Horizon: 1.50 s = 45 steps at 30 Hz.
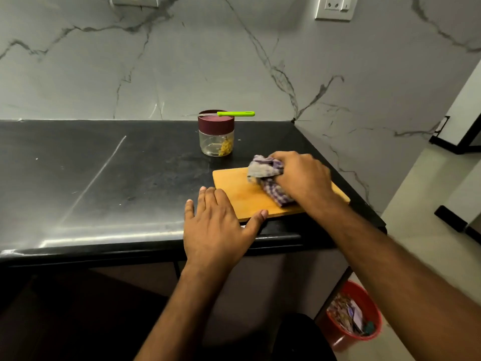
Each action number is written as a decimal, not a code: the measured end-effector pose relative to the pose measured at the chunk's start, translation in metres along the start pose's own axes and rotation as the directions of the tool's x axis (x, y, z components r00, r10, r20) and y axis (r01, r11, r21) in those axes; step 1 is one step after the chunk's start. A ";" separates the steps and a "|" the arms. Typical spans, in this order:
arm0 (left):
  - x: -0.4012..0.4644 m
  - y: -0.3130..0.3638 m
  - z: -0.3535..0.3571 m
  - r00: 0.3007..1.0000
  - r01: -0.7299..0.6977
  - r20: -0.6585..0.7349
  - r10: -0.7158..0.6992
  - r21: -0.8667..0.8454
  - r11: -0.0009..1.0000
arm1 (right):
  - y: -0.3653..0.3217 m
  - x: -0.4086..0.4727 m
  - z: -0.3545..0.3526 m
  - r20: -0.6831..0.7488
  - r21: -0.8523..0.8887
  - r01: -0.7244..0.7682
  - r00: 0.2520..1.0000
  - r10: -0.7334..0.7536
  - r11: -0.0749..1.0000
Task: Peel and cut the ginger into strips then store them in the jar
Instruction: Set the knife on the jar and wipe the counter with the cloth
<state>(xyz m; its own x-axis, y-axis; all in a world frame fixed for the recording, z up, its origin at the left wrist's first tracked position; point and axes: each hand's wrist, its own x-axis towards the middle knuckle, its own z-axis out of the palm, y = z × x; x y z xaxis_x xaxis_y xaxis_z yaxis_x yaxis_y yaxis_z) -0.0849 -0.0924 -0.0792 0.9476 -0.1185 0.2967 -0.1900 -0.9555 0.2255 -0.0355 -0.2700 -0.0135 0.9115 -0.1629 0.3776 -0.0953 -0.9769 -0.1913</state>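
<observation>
A clear jar (215,144) with a maroon lid stands on the black counter and holds yellow ginger strips (225,148) at its bottom. A knife with a green handle (235,113) lies across the lid. In front of the jar lies a wooden cutting board (239,194). My right hand (299,175) grips a crumpled purple checked cloth (265,173) and holds it on the board. My left hand (216,225) lies flat with straight fingers at the board's near left corner, thumb against the board's front edge.
The black counter (104,178) ends just right of the board at a marble side wall. A red bin (356,316) with waste stands on the floor at the lower right. Wall sockets (335,6) sit high on the marble backsplash.
</observation>
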 end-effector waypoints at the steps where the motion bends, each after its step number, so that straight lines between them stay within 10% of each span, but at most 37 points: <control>1: 0.000 0.000 0.000 1.000 -0.003 -0.006 0.003 0.001 1.000 | 0.007 0.001 -0.002 -0.033 -0.064 -0.012 0.999 0.010 0.998; 5: 0.000 -0.002 -0.001 1.000 -0.005 -0.006 0.005 0.025 1.000 | 0.007 -0.002 -0.010 -0.096 -0.160 0.001 0.995 -0.017 0.987; 10: 0.001 -0.001 0.001 0.999 -0.005 -0.035 0.005 0.025 1.000 | -0.049 -0.010 -0.015 0.100 0.458 -0.023 0.995 -0.026 0.889; 20: 0.006 -0.003 0.002 1.000 -0.024 0.021 0.024 0.023 0.999 | -0.012 -0.038 -0.010 0.031 0.142 0.061 0.997 -0.066 0.988; 30: 0.002 -0.002 0.001 0.999 -0.032 0.006 0.031 0.062 0.998 | 0.075 -0.030 -0.032 -0.143 -0.220 -0.182 0.978 0.153 0.958; 39: 0.000 -0.003 0.002 0.999 -0.008 -0.033 0.010 0.063 0.998 | -0.026 0.005 -0.006 0.042 0.341 0.082 0.994 -0.102 0.937; 45: 0.002 -0.003 0.002 1.000 -0.012 -0.007 0.012 0.051 0.999 | -0.044 0.020 0.022 0.057 0.238 0.118 0.989 -0.135 0.964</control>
<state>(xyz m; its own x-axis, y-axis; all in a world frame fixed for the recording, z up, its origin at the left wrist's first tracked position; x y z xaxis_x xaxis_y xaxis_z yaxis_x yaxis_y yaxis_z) -0.0820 -0.0907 -0.0815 0.9433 -0.1280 0.3062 -0.1878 -0.9666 0.1742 -0.0038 -0.2271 -0.0178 0.9373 -0.0214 0.3478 0.1108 -0.9280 -0.3558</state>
